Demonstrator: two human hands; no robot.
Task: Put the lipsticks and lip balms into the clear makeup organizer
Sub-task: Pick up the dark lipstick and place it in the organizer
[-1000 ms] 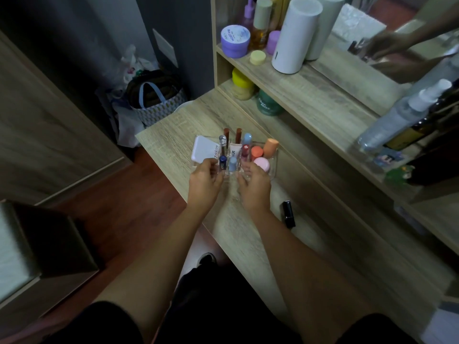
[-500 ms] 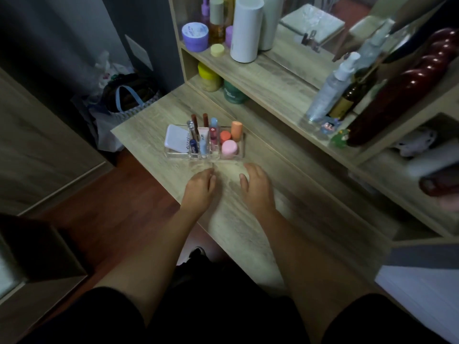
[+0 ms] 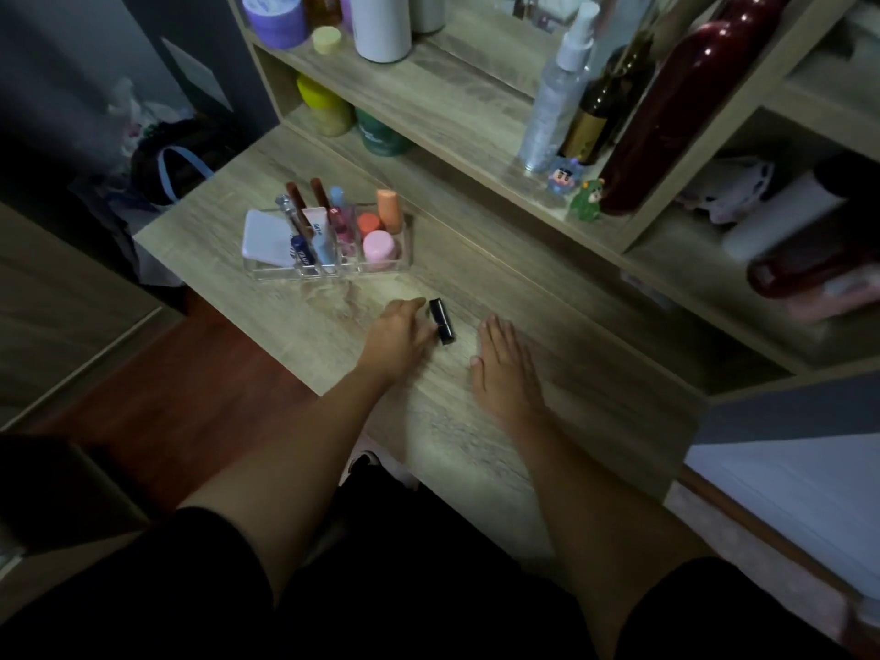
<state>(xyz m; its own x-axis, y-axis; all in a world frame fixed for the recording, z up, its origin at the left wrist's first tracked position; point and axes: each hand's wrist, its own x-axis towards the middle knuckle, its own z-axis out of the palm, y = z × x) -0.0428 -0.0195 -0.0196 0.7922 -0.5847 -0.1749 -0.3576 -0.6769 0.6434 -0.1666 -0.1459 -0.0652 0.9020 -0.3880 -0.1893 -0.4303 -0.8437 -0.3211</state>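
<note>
The clear makeup organizer (image 3: 266, 272) stands on the wooden desk (image 3: 547, 326), holding several lipsticks, tubes and round lip balms, among them a pink balm (image 3: 379, 247) and an orange stick (image 3: 388, 209). A black lipstick (image 3: 442, 321) lies flat on the desk in front of the organizer. My left hand (image 3: 397, 333) rests on the desk with its fingertips touching the lipstick's left side, fingers apart. My right hand (image 3: 502, 369) lies flat and open on the desk, to the right of the lipstick and apart from it.
Shelves behind the desk carry jars, a white cylinder (image 3: 381, 21), a spray bottle (image 3: 552, 102), dark bottles and small figurines (image 3: 588, 197). A bag (image 3: 171, 164) sits on the floor left of the desk. The desk's front edge runs just below my wrists.
Both hands left the organizer and drew back toward me. My left hand moved right to the black lipstick, which has come into view again. The camera view shifted right.
</note>
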